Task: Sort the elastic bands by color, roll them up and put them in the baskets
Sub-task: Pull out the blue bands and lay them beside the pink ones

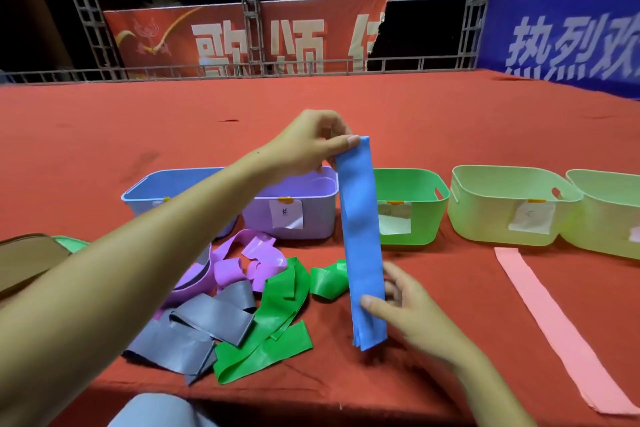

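Note:
A folded blue band (360,236) hangs upright above the red table. My left hand (311,142) pinches its top end, and my right hand (398,302) pinches it near the bottom between thumb and fingers. A tangled pile lies at the front left: purple bands (242,263), grey bands (194,333) and green bands (277,322). A pink band (554,322) lies flat on the right. Behind stand a blue basket (166,184), a purple basket (311,215), a green basket (408,184) and two pale green baskets (502,204) (609,215).
A brown bag (27,260) with something green behind it sits at the left edge. The table (450,114) stretches far back to a metal railing (242,68) and banners. My knee (156,409) shows below the front edge.

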Demonstrator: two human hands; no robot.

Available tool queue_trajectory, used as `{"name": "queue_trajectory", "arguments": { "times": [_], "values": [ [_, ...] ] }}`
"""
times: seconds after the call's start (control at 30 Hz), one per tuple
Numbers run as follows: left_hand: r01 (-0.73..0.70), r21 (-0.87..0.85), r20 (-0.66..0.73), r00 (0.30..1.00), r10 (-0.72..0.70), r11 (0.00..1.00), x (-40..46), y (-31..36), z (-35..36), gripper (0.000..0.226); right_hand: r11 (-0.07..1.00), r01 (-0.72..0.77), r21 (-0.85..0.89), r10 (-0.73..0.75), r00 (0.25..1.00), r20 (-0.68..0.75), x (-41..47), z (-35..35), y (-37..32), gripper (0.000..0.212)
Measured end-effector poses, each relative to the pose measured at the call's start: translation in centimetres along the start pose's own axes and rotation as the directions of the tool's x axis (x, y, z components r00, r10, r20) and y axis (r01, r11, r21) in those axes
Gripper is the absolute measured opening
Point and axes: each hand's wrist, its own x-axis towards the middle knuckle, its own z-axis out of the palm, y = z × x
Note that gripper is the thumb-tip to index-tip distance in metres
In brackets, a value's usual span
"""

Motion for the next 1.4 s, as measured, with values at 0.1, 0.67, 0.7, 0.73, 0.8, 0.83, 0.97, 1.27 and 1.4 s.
{"name": "queue_trajectory", "arguments": {
  "times": [0.1, 0.67, 0.7, 0.73, 0.8, 0.83, 0.97, 1.27, 1.4],
  "values": [
    [0.060, -0.016, 0.030, 0.998, -0.059, 0.998, 0.7, 0.6, 1.8, 0.028, 1.000, -0.028, 0.004, 0.028, 0.999, -0.028, -2.8, -0.9, 0.7, 0.045],
    [0.253, 0.051, 0.047, 0.966, -0.255, 0.966, 8.6, -2.4, 21.6, 0.015, 0.921, -0.297, -0.252, 0.228, 0.935, -0.272, -11.9, -10.1, 0.8, 0.070],
    [0.264, 0.061, 0.014, 0.964, -0.265, 0.963, 8.8, -3.0, 23.1, 0.017, 0.908, -0.324, -0.265, 0.239, 0.921, -0.307, -12.0, -10.5, 1.1, 0.072],
    [0.280, 0.064, -0.014, 0.960, -0.280, 0.958, 9.0, -3.6, 24.5, 0.019, 0.892, -0.356, -0.279, 0.254, 0.904, -0.343, -12.1, -10.8, 1.5, 0.075],
    [0.298, 0.044, -0.039, 0.954, -0.297, 0.953, 9.1, -4.5, 27.1, 0.020, 0.853, -0.411, -0.322, 0.270, 0.875, -0.402, -12.2, -11.3, 2.1, 0.081],
    [0.303, 0.038, -0.047, 0.953, -0.301, 0.952, 9.0, -4.9, 28.4, 0.019, 0.828, -0.431, -0.358, 0.264, 0.864, -0.430, -12.3, -11.5, 2.4, 0.082],
    [0.311, 0.013, -0.049, 0.949, -0.310, 0.950, 8.7, -5.6, 32.1, 0.008, 0.797, -0.478, -0.369, 0.285, 0.837, -0.467, -12.7, -11.8, 2.4, 0.074],
    [0.331, 0.103, -0.055, 0.943, -0.327, 0.938, 9.5, -6.9, 35.7, 0.006, 0.649, -0.605, -0.460, 0.301, 0.760, -0.576, -12.0, -12.0, 2.7, 0.035],
    [0.282, 0.154, -0.051, 0.959, -0.277, 0.947, 9.4, -7.7, 37.0, 0.007, 0.558, -0.647, -0.520, 0.289, 0.738, -0.609, -11.8, -11.9, 2.2, 0.025]
  ]
}}
